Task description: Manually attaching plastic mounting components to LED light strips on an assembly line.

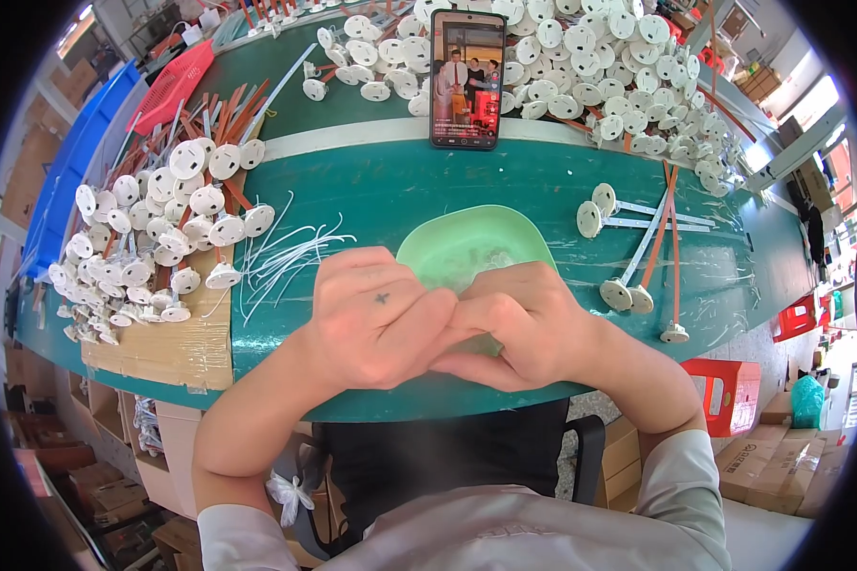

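Observation:
My left hand (376, 319) and my right hand (519, 328) meet above the near edge of the green table (352, 205). Both are closed, their fingertips pressed together. Whatever they pinch is hidden behind the fingers. Just beyond them is a light green plastic bowl (476, 224), partly covered by my hands, with small clear bits inside. Left of the bowl lies a loose bunch of thin white strips (290, 252). To the right, several parts with white round heads and long brown or white stems (671, 252) lie apart from my hands.
A phone (467, 81) showing a video stands upright beyond the bowl. White-headed parts are heaped at the back (590, 62) and on cardboard (162, 352) at the left. A blue tray (67, 181) and red basket (173, 86) lie far left. A red crate (724, 395) stands lower right.

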Tool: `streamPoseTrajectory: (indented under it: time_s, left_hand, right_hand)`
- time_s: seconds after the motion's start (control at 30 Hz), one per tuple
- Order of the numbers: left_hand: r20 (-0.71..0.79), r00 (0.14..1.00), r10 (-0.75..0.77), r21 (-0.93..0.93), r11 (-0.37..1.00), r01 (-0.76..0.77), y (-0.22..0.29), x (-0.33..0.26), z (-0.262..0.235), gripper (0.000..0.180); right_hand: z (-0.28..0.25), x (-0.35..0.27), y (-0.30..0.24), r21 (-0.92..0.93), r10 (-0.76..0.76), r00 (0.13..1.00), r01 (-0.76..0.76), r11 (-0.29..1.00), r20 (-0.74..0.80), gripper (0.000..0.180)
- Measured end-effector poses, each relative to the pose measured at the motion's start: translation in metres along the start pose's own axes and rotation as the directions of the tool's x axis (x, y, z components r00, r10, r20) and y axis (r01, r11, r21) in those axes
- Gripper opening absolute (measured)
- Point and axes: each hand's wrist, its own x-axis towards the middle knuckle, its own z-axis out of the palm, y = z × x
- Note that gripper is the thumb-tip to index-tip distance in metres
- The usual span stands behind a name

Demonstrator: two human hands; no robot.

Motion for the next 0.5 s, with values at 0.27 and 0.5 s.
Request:
streamPoseTrajectory:
  time_s: [0.27,0.5]
  left_hand:
    - [0.02,1.0,0.006,-0.029,1.0,-0.005,0.0003,0.0011,0.0013,0.02]
    - [0.032,0.999,0.023,-0.075,0.997,-0.02,0.0,0.0,0.0042,0.02]
  right_hand:
    - [-0.0003,0.0017,-0.0013,-0.028,-0.026,1.0,0.026,0.999,0.004,0.049]
    - [0.0008,0.0014,-0.0022,-0.016,-0.058,0.998,0.058,0.998,0.011,0.054]
